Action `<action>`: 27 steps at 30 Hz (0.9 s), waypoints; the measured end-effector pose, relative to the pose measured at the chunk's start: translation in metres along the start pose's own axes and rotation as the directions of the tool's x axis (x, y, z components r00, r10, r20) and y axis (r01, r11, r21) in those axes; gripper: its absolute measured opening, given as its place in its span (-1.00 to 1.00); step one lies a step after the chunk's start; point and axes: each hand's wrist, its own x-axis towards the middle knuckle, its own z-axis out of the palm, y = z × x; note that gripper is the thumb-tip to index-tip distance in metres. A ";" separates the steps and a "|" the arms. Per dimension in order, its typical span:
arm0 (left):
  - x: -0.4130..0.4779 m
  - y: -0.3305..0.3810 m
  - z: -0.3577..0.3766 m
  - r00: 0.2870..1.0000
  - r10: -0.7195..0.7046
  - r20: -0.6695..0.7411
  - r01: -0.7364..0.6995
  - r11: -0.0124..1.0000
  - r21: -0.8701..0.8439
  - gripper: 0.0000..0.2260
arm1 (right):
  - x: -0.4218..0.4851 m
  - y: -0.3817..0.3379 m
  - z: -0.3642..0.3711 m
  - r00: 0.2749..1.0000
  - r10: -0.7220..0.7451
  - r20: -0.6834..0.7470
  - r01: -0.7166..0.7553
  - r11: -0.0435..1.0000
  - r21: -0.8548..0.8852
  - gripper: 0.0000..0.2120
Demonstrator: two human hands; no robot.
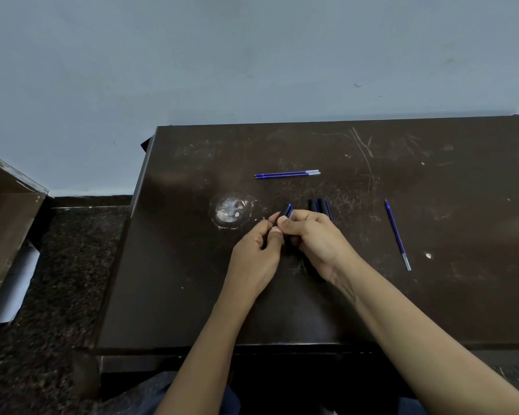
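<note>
- On the dark, scratched table point(192, 310) lies everything.
- Both left hand point(256, 259) and right hand point(315, 239) pinch one black pen point(289, 210) just above it.
- Pen: light, stiff, smooth, probably slippery; grip the barrel, not the blue clip.
- Two black pen bodies point(319, 206) lie behind the right hand.
- Three thin blue refills: a refill pair point(286, 174) farther back, a lone refill point(397, 235) at right.

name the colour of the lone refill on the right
Blue pen refill, clear end; head view.
</note>
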 end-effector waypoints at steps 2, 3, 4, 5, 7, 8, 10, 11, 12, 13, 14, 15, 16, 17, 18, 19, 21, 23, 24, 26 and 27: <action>-0.001 0.002 0.000 1.000 0.021 0.013 -0.021 1.000 -0.023 -0.80 | 0.001 0.000 -0.002 1.000 -0.015 0.012 0.014 1.000 0.025 -0.87; -0.003 0.003 0.000 0.999 0.031 0.020 -0.030 0.999 -0.032 -0.82 | 0.001 0.000 -0.003 0.999 -0.023 0.022 0.023 0.999 0.026 -0.86; -0.004 0.004 0.000 0.999 0.038 0.026 -0.037 0.999 -0.040 -0.82 | 0.002 -0.001 -0.004 0.999 -0.030 0.036 0.029 0.999 0.031 -0.84; -0.004 0.005 0.000 0.999 0.044 0.024 -0.043 0.998 -0.040 -0.83 | 0.002 -0.001 -0.003 0.998 -0.037 0.047 0.035 0.999 0.034 -0.83; -0.004 0.004 0.000 0.998 0.062 0.012 -0.062 0.998 -0.005 -0.85 | 0.001 -0.004 -0.001 0.997 -0.069 0.038 0.066 0.996 0.066 -0.81; -0.003 0.004 0.001 0.998 0.068 0.007 -0.068 0.998 0.018 -0.84 | 0.002 -0.006 -0.001 0.995 -0.097 0.001 0.096 0.989 0.116 -0.80; -0.003 0.002 0.002 0.999 0.052 -0.012 -0.051 0.998 0.037 -0.79 | 0.005 -0.011 -0.007 0.979 -0.163 -0.123 0.185 0.963 0.195 -0.79; -0.003 0.000 0.001 0.999 0.028 -0.033 -0.027 0.999 0.023 -0.78 | 0.007 -0.013 -0.012 0.960 -0.208 -0.188 0.236 0.962 0.139 -0.81; -0.001 -0.002 0.001 0.998 -0.006 -0.057 0.006 1.000 -0.008 -0.78 | 0.007 -0.014 -0.017 0.933 -0.266 -0.240 0.270 0.963 -0.016 -0.85; 0.000 -0.003 0.000 0.996 -0.048 -0.079 0.044 0.998 -0.050 -0.80 | 0.007 -0.014 -0.021 0.905 -0.333 -0.264 0.272 0.931 -0.241 -0.88; 0.002 -0.005 -0.001 0.991 -0.083 -0.101 0.075 0.994 -0.086 -0.80 | 0.007 -0.011 -0.022 0.884 -0.393 -0.253 0.245 0.850 -0.466 -0.89; 0.004 -0.007 -0.002 0.986 -0.107 -0.125 0.093 0.989 -0.112 -0.80 | 0.006 -0.008 -0.022 0.877 -0.429 -0.216 0.204 0.739 -0.642 -0.87; 0.005 -0.008 -0.002 0.981 -0.117 -0.152 0.098 0.987 -0.126 -0.79 | 0.004 -0.004 -0.019 0.885 -0.436 -0.164 0.165 0.623 -0.765 -0.83; 0.006 -0.008 -0.002 0.977 -0.116 -0.177 0.094 0.987 -0.131 -0.78 | 0.003 0.000 -0.016 0.897 -0.429 -0.105 0.138 0.498 -0.856 -0.80; 0.006 -0.008 -0.001 0.975 -0.105 -0.198 0.081 0.989 -0.125 -0.79 | 0.002 0.005 -0.011 0.906 -0.420 -0.052 0.116 0.365 -0.924 -0.79; 0.005 -0.008 -0.001 0.974 -0.089 -0.211 0.066 0.991 -0.112 -0.79 | 0.002 0.008 -0.008 0.908 -0.419 -0.010 0.101 0.241 -0.965 -0.80; 0.003 -0.008 -0.001 0.974 -0.055 -0.218 0.038 0.996 -0.080 -0.81 | 0.002 0.012 -0.005 0.899 -0.436 0.048 0.099 0.097 -0.990 -0.81; 0.002 -0.008 -0.002 0.975 -0.034 -0.219 0.023 0.998 -0.052 -0.82 | 0.004 0.013 -0.005 0.891 -0.448 0.069 0.099 0.045 -0.994 -0.80; 0.002 -0.008 -0.003 0.976 -0.025 -0.217 0.019 0.999 -0.030 -0.81 | 0.004 0.014 -0.006 0.887 -0.456 0.069 0.095 0.036 -0.995 -0.79; 0.002 -0.006 -0.003 0.978 -0.002 -0.210 0.007 1.000 0.024 -0.81 | 0.004 0.012 -0.008 0.881 -0.472 0.028 0.099 0.127 -0.987 -0.77; 0.001 -0.005 -0.003 0.978 0.009 -0.207 0.001 0.999 0.048 -0.82 | 0.004 0.011 -0.009 0.878 -0.479 -0.011 0.122 0.245 -0.962 -0.78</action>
